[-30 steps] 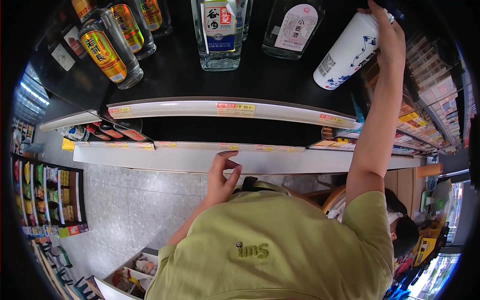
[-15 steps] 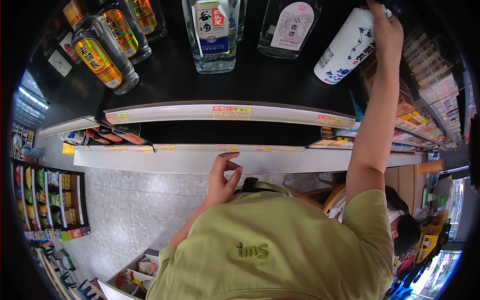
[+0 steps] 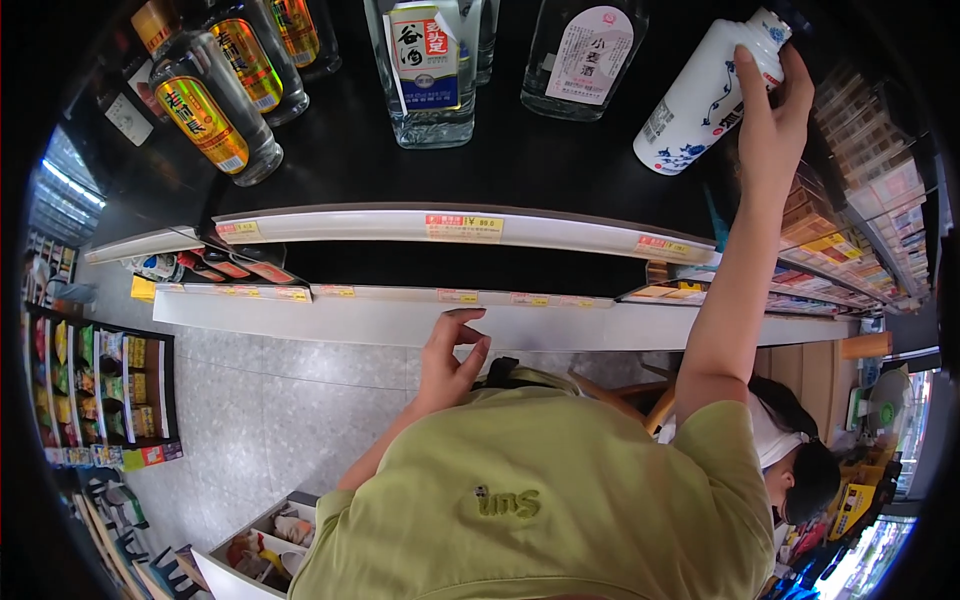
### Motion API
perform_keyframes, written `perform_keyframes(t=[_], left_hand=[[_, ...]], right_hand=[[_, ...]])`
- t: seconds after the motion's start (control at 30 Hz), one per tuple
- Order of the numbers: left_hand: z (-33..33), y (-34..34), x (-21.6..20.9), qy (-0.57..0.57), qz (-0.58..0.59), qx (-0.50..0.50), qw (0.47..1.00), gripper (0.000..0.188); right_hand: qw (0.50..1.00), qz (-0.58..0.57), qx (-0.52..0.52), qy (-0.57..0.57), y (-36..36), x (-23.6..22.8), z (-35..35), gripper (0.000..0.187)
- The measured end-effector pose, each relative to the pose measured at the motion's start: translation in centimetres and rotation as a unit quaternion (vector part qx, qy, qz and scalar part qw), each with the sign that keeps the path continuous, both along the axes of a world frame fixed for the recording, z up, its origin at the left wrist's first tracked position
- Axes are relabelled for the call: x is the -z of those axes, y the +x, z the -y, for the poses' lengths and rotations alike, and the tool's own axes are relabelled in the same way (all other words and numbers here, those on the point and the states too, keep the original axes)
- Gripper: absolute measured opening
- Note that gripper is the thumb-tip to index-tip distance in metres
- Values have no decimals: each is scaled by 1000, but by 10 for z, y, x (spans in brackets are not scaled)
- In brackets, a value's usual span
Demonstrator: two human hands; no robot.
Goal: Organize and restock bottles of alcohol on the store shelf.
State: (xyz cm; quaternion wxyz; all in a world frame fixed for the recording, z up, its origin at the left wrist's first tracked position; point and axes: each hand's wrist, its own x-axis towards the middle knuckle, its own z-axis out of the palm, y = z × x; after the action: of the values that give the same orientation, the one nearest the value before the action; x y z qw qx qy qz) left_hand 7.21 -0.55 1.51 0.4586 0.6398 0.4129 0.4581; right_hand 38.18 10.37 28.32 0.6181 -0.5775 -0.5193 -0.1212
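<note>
Left hand (image 3: 452, 362) hung empty, loosely curled by the white lower shelf edge (image 3: 350, 316). Right hand (image 3: 776, 125) had slid down from the top of the white, blue-flowered bottle (image 3: 706, 95) (right end of the black shelf (image 3: 560, 165)), seemingly for a lower shoulder grip.

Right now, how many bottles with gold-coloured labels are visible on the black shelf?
3, on the left of the black shelf: the front bottle, the middle bottle behind it, and the back bottle. Others may be hidden behind them.
</note>
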Motion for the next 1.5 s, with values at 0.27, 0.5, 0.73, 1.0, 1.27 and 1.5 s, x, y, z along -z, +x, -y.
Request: perform_keyframes(t=[0.27, 0.5, 0.73, 1.0, 1.27, 1.5], left_hand=[[5, 8, -8, -31, -26, 17, 999, 34], [8, 15, -12, -24, -29, -1, 999, 35], [9, 22, -32, -11, -69, 2, 998, 37], [24, 38, -36, -10, -43, 36, 998, 38], [45, 47, -34, -43, -63, 52, 996, 37], [54, 59, -30, -62, -87, 11, 994, 35]], right_hand=[[997, -4, -23, 67, -11, 39, 39, 70], [971, 181, -73, 138, -26, 104, 101, 21], [986, 135, -73, 66, -18, 121, 117, 16], [986, 55, -157, 16, -9, 151, 119, 15], [972, 80, -221, 12, -7, 150, 106, 17], [958, 108, -263, 20, 1, 153, 99, 21]])
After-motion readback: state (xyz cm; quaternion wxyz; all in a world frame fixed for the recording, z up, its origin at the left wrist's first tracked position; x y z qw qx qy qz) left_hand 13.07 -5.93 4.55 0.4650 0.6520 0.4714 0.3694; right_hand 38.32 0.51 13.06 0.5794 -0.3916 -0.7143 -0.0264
